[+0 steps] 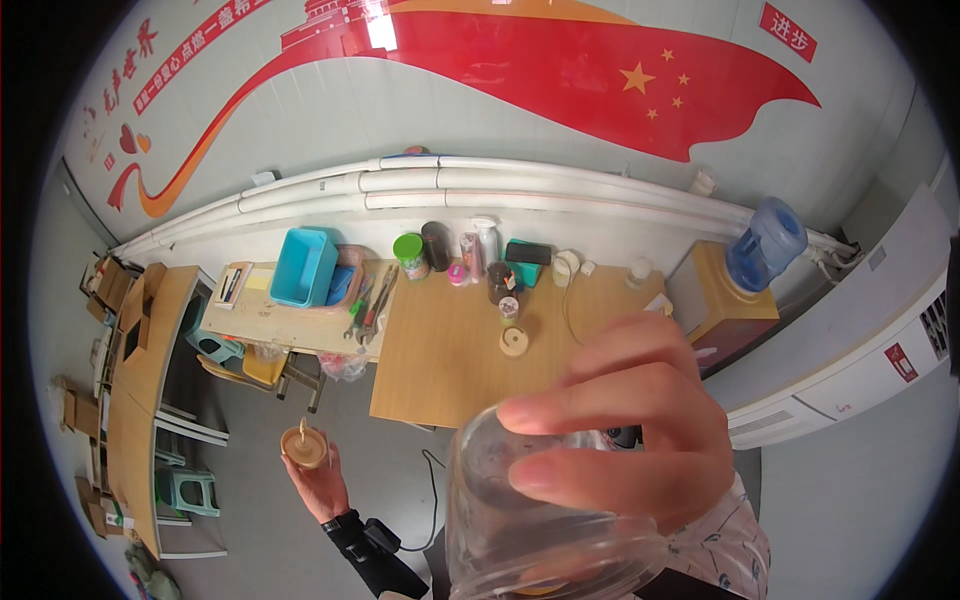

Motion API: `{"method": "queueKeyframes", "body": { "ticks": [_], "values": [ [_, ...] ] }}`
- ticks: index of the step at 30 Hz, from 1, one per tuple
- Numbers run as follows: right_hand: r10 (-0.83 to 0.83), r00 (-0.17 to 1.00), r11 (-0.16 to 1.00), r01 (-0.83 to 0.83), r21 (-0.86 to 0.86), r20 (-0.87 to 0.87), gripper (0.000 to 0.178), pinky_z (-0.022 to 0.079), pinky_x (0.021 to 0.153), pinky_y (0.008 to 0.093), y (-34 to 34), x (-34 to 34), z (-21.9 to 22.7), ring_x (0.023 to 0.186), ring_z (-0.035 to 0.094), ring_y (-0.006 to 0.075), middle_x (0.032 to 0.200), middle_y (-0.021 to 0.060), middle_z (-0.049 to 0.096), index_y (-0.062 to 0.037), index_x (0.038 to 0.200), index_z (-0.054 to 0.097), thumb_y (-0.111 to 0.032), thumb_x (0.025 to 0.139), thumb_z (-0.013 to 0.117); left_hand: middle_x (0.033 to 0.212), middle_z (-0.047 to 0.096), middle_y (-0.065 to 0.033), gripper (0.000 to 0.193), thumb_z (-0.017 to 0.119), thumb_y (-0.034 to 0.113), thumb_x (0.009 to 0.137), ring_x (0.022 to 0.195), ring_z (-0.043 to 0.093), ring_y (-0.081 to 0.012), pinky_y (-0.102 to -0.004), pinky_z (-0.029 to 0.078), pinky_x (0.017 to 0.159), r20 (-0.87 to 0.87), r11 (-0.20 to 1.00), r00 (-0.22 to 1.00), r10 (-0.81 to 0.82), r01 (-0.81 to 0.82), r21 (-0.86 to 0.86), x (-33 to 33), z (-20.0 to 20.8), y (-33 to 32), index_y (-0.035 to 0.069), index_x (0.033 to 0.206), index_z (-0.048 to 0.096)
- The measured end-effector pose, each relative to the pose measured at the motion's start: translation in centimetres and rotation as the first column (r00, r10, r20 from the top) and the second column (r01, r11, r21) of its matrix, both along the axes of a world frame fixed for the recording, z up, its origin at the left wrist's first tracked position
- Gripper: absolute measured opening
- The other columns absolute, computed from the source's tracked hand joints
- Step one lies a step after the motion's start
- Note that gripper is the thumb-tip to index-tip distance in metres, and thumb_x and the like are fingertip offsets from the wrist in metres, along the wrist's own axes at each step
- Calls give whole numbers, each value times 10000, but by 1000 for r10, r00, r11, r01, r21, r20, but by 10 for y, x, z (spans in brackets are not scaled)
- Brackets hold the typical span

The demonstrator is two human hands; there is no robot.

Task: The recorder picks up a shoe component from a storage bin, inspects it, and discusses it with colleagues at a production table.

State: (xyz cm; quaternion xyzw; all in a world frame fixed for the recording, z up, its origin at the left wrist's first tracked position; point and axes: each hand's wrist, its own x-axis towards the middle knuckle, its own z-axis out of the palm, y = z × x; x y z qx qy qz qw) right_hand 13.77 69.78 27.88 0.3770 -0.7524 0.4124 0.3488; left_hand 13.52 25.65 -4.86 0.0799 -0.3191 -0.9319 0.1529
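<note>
Clear dome (482,530) is close to the camera, gripped by the right hand (640,430), whose fingers (550,408) bend against its side. Well apart, the left hand (322,490) holds a beige base (304,449) with an upright peg, fingers closed about its edge. Beyond, the worktop (435,370) carries a beige disc (514,342), a jar (509,310) just behind it and a spray bottle (487,240); a blue bin (300,272) stands on a second worktop (238,322).

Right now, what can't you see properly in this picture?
All in the head view:
Dark thing: mostly hidden by the right hand, so I can't tell its kind.
Clear cup: part of its rim is cut off by the lower edge.
Wooden table: its near right corner is hidden behind that hand.
Dark jar: too small to tell what's inside.
</note>
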Motion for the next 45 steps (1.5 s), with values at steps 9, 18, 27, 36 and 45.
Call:
{"method": "queueKeyframes", "body": {
  "ticks": [9, 18, 27, 36, 45],
  "values": [
    [-24, 990, 997, 13, -76, -138, 208, 446, 686, 328, -9, -2, 0, 865, 582, 208, 1132, 100, 758, -194, 1014, 749, -236, 820, 811, 1531, 564, -96, 535, 563, 497, 1092, 1423, 521, -316, -482, 392, 1186, -7, 1000, 1000, 12, -12, 21, -1, -5, -4, 172, 1515, 515],
    [-29, 985, 999, 31, 12, -168, 265, 439, 706, 342, -8, 4, 9, 883, 588, 202, 1164, 73, 746, -226, 1047, 739, -380, 859, 845, 1519, 572, -86, 527, 553, 504, 1094, 1409, 536, -302, -453, 440, 1136, -6, 1000, 1000, -1, 2, 27, 3, -6, -7, 190, 1515, 511],
    [-51, 978, 999, 52, -1, -202, 328, 426, 726, 359, -8, 6, 14, 901, 592, 203, 1165, 56, 747, -261, 1056, 738, -482, 846, 859, 1477, 609, -71, 544, 566, 530, 1081, 1367, 574, -282, -444, 453, 1110, 5, 1000, 1000, -9, 9, -24, -6, 2, -3, 190, 1503, 519],
    [28, 798, 999, -1, 45, -602, 333, 505, 741, 302, -1, -31, 11, 876, 621, 213, 1096, 77, 757, -172, 1150, 763, -252, 833, 826, 1470, 614, -65, 567, 577, 548, 1070, 1350, 588, -268, -429, 465, 1094, 7, 998, 1000, -13, 14, -59, -8, 7, 1, 187, 1504, 519],
    [-93, 959, 992, 67, -103, -268, 321, 437, 725, 351, -13, -5, 5, 894, 590, 209, 1143, 61, 752, -234, 1024, 746, -455, 824, 866, 1501, 587, -67, 550, 569, 534, 1078, 1392, 554, -279, -446, 438, 1130, 3, 999, 999, -38, 38, -24, -6, 2, -4, 207, 1517, 514]
  ]
}}
